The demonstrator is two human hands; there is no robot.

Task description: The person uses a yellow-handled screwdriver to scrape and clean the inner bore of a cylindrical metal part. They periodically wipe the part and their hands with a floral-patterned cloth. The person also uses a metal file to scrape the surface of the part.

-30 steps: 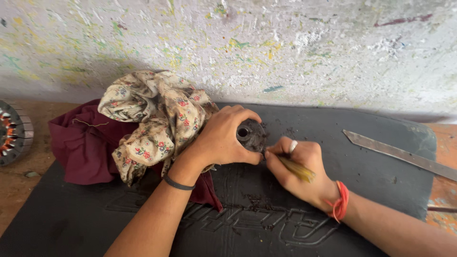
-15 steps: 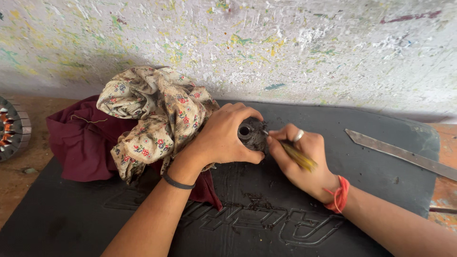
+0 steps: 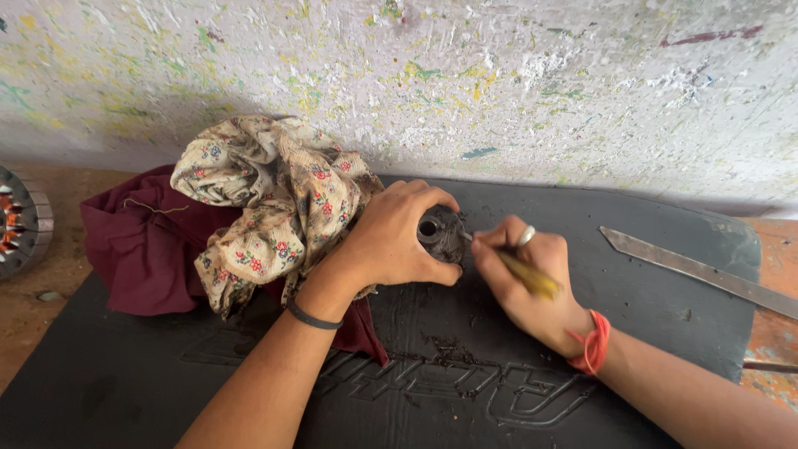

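Head view, frame centre: left hand (image 3: 391, 241) clamps a grimy round part (image 3: 440, 233) steady on the black mat (image 3: 125, 382) so the right hand (image 3: 528, 278), gripping a yellow-handled tool (image 3: 528, 278), can work its tip at the part's side.

Dark grimy round part (image 3: 439, 233) — hole up — yellow-handled tool (image 3: 528, 277) touching it.

Left hand (image 3: 391, 237) curled in a grip, right hand (image 3: 532, 278) pinching, wrists close.

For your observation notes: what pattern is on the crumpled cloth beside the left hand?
The crumpled cloth is cream with small red and blue flowers, seen best in the head view.
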